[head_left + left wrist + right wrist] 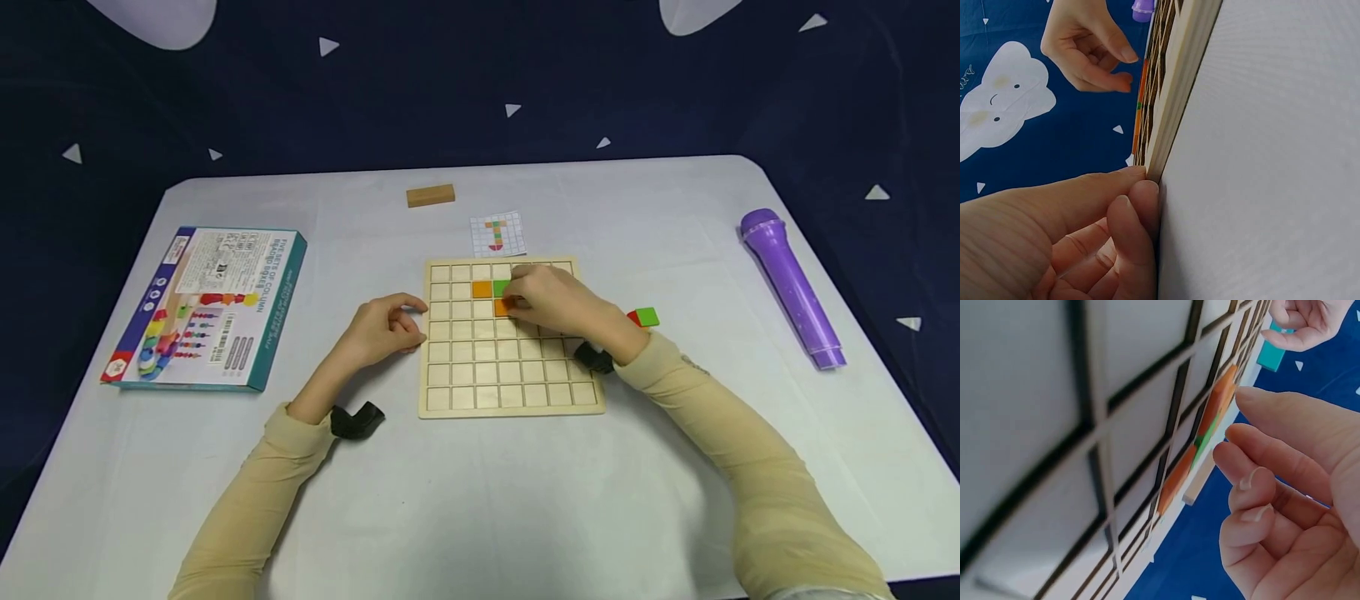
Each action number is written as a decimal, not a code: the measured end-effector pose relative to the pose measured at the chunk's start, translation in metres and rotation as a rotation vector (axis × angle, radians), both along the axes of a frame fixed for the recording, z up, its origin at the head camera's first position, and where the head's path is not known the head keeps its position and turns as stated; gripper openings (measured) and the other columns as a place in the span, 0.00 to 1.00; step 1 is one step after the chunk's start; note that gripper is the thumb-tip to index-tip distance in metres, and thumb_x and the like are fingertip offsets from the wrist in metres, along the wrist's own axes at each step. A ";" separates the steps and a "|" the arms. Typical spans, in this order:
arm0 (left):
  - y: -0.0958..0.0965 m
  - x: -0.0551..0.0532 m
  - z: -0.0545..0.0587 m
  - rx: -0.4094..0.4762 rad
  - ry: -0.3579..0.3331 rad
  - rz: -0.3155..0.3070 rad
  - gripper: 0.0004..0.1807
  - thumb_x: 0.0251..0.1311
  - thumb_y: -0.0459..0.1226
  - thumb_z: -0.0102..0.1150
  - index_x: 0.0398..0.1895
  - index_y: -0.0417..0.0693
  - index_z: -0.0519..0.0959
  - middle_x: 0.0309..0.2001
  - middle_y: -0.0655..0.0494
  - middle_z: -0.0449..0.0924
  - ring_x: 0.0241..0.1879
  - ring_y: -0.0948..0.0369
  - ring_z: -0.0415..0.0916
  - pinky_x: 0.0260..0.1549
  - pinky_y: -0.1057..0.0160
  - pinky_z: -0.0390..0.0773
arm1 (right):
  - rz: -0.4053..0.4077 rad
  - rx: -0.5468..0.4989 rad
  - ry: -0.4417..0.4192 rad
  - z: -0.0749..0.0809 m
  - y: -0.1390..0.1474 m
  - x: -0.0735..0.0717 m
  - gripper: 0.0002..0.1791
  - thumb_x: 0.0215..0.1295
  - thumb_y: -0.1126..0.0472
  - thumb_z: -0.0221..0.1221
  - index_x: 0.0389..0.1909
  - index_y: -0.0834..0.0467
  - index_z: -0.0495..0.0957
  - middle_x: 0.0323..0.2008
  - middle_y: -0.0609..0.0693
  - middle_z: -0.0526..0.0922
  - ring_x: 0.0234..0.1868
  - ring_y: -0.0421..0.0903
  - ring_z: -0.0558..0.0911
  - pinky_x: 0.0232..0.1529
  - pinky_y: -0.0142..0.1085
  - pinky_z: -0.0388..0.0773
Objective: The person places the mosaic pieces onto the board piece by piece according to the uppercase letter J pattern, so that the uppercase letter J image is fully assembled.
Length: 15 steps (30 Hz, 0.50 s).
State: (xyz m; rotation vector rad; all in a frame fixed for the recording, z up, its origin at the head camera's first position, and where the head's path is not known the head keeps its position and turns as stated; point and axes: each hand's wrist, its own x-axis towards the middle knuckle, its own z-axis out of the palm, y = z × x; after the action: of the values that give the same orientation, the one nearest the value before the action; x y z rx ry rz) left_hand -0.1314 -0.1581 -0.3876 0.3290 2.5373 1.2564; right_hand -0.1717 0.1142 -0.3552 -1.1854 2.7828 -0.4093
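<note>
A wooden grid board (pixel 510 400) lies mid-table. My left hand (pixel 386 327) is at its left side, thumb and index finger touching the edge at separate spots; the other fingers curl in loosely. Over the upper part of the grid hovers my right hand (pixel 551 296), thumb and fingertips apart with nothing between them in the right wrist view. Close to those fingertips are an orange tile (pixel 482 289), a green tile (pixel 500 288) and another orange tile (pixel 501 308) in the grid. The hand covers some cells behind it.
Beyond the board lies a pattern card (pixel 510 237), with a wooden block (pixel 431 196) behind it. A boxed toy set (pixel 202 308) is at left, a purple tube (pixel 793 287) at right. A green block (pixel 647 317) and a red one sit beside the right wrist.
</note>
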 end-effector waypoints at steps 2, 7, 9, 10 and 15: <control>0.000 0.000 0.000 0.000 0.001 0.002 0.21 0.52 0.31 0.64 0.52 0.41 0.75 0.27 0.46 0.82 0.21 0.63 0.76 0.24 0.68 0.72 | 0.002 -0.011 0.012 0.001 0.004 0.000 0.06 0.56 0.64 0.64 0.35 0.60 0.84 0.33 0.53 0.82 0.34 0.45 0.79 0.38 0.37 0.78; -0.001 0.000 0.000 0.002 0.001 0.003 0.21 0.52 0.31 0.64 0.52 0.41 0.75 0.27 0.46 0.82 0.21 0.63 0.76 0.24 0.68 0.72 | -0.002 -0.041 0.045 0.003 0.017 0.002 0.08 0.56 0.65 0.64 0.37 0.62 0.84 0.34 0.54 0.83 0.35 0.46 0.80 0.38 0.37 0.78; -0.001 0.000 0.000 0.001 -0.004 0.003 0.21 0.52 0.31 0.64 0.52 0.41 0.75 0.27 0.46 0.82 0.21 0.63 0.76 0.24 0.68 0.72 | -0.009 -0.053 0.045 0.003 0.023 0.003 0.08 0.56 0.66 0.64 0.37 0.62 0.84 0.34 0.54 0.83 0.35 0.46 0.80 0.38 0.37 0.79; -0.001 0.000 -0.001 0.002 -0.005 0.003 0.21 0.52 0.31 0.64 0.52 0.41 0.75 0.27 0.46 0.82 0.21 0.63 0.76 0.24 0.67 0.72 | -0.013 -0.056 0.046 0.003 0.026 0.003 0.08 0.56 0.66 0.64 0.37 0.62 0.84 0.34 0.54 0.83 0.35 0.46 0.80 0.38 0.38 0.79; -0.001 0.000 -0.002 0.007 -0.004 -0.001 0.21 0.52 0.32 0.64 0.52 0.41 0.75 0.27 0.46 0.82 0.21 0.63 0.76 0.24 0.67 0.72 | -0.055 -0.070 0.042 0.003 0.047 0.008 0.07 0.56 0.67 0.64 0.36 0.64 0.84 0.34 0.55 0.82 0.35 0.47 0.80 0.38 0.39 0.79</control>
State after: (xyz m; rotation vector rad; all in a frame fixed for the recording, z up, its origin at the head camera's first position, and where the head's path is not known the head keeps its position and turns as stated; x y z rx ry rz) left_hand -0.1315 -0.1587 -0.3893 0.3292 2.5301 1.2645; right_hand -0.1638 0.1608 -0.3521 -1.1463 2.8642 -0.4960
